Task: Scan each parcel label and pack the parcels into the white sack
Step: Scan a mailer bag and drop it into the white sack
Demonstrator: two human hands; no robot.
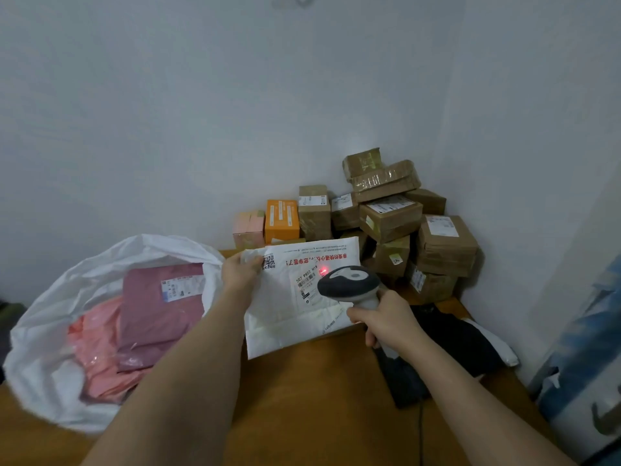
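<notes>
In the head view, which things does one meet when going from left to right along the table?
white sack → pink parcels inside it → left hand → white parcel → scanner → right hand → black bag

Glossy plastic sack (50, 331), cardboard boxes (389, 216)

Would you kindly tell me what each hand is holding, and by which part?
The left hand grips the white mailer parcel at its upper left corner. The right hand grips the barcode scanner by its handle.
</notes>
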